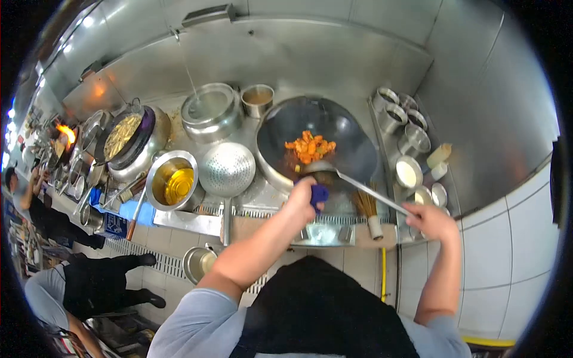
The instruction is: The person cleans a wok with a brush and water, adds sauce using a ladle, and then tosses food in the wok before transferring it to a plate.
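Note:
A large dark wok point(352, 134) sits on the range in front of me, with orange-red pieces of food point(310, 147) in its middle. At the wok's near rim, my left hand point(303, 197) is closed around a purple cloth point(319, 193); the wok's handle, if there is one, is hidden beneath it. My right hand point(431, 222) grips the end of a long-handled ladle point(373, 192). The ladle's bowl lies inside the wok, just on the near side of the food.
Left of the wok are a perforated strainer point(227, 169), a pot of yellow oil point(173, 180) and a lidded pot point(209, 111). A bamboo brush point(369, 216) lies near the front edge. Seasoning containers point(409, 172) line the right. Co-workers point(89, 286) stand at far left, near a flame point(67, 135).

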Tool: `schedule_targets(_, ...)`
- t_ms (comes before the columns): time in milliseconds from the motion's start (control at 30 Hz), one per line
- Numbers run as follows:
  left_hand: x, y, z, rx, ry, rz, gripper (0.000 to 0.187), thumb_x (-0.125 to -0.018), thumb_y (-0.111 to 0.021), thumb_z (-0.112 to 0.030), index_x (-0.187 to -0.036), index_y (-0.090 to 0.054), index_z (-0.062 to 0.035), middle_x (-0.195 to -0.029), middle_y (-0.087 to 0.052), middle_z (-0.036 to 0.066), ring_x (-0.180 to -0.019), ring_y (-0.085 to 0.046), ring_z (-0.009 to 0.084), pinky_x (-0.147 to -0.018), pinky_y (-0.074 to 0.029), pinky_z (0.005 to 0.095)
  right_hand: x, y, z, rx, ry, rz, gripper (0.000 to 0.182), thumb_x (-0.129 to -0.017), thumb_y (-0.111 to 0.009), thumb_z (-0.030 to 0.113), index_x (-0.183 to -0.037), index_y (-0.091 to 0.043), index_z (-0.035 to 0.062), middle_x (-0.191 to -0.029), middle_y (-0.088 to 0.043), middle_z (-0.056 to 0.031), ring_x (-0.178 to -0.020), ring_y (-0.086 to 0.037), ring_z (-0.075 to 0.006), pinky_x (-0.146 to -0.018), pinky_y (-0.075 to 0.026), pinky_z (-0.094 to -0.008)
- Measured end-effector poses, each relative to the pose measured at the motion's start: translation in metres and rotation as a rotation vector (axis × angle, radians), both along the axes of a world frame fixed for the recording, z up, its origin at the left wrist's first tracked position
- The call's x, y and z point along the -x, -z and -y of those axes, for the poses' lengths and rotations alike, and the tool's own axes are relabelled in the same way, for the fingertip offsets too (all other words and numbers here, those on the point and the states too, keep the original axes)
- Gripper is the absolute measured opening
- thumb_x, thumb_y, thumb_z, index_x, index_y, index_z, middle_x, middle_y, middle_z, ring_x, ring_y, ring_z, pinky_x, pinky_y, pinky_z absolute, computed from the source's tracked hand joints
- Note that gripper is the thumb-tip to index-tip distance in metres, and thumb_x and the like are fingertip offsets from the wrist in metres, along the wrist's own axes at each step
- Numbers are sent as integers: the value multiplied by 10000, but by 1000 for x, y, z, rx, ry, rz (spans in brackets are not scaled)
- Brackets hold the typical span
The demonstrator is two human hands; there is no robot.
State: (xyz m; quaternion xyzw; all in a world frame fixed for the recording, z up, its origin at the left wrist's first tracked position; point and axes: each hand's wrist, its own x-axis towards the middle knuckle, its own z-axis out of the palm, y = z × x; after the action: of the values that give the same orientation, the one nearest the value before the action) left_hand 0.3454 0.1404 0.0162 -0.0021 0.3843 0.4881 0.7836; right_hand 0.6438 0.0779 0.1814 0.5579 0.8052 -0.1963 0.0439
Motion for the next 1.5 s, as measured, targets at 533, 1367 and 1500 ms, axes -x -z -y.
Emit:
schedule_targets(533, 11, 27, -10, -78, 44, 12, 115, -790, -523, -179, -834, -468, -87, -665, -512, 67, -499, -477, 184, -365, -333, 296, 39, -6, -9, -53, 224, 12, 419, -849, -596, 174, -1251, -532, 73, -1152, -599, -175, -1045, -579, -333, -885, -452, -365)
schedule_targets(1367, 23, 38, -25, -205, 84, 77, 340, -862, -558, -432, -879, -520, -95, -684, -555, 58, -454, -469, 137, -329, -280, 255, 26, 81, -9, 273, 702, -1028, 280, -911, -554, 165, -1171, -559, 61, -657, -523, 0, -474, -460, -92, -411, -387, -265)
schedule_targets(1500, 47, 57, 41, -257, 179, 151, 387, -879, -567, -404, -1082, -520, -78, -881, -619, 92, -541, -523, 125, -391, -386, 217, 48, 137, -37, -211, 494, -687, 269, -912, -549, 151, -1176, -541, 102, -614, -472, 9, -409, -397, -67, -331, -323, -237)
